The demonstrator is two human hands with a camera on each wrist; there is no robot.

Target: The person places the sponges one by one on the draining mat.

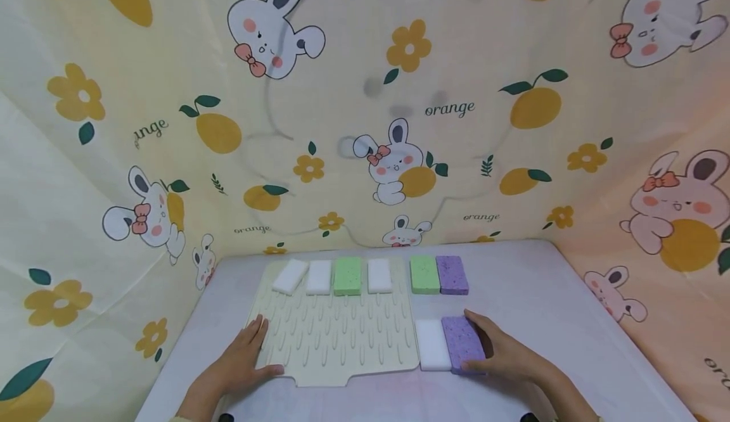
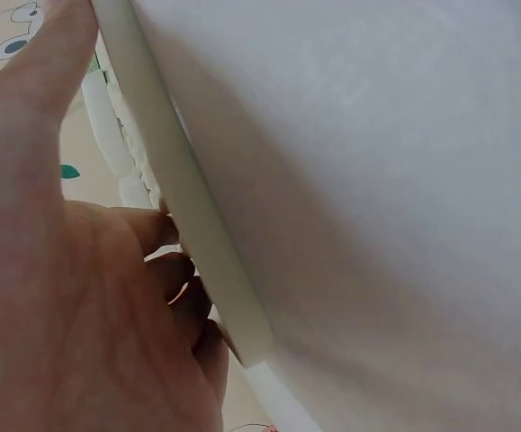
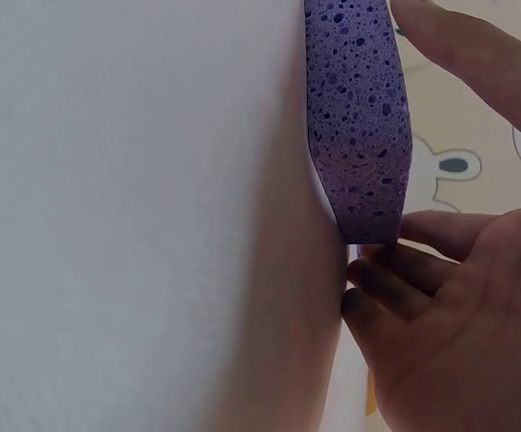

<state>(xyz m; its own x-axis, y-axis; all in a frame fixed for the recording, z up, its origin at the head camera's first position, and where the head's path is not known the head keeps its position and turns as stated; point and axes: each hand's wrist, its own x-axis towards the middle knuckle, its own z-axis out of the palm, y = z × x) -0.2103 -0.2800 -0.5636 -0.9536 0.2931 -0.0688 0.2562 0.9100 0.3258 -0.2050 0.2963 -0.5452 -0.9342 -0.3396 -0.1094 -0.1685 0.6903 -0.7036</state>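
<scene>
Right grip [image 1: 504, 352] pinches purple sponge [image 1: 459, 343]; long axis points away.

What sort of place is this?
Probably a small staged tabletop booth, not a working kitchen: a bunny-and-orange printed sheet walls the left, back and right of a pale tabletop, where a ribbed mat and block-shaped sponges are laid out.

Cream fabric [image 1: 342, 105] printed with rabbits [image 1: 393, 172], oranges [image 1: 536, 108] and flowers [image 1: 409, 46] walls in a pale worktop [image 1: 513, 295] behind and on both sides. The light looks cooler at left, pinker at right.
</scene>
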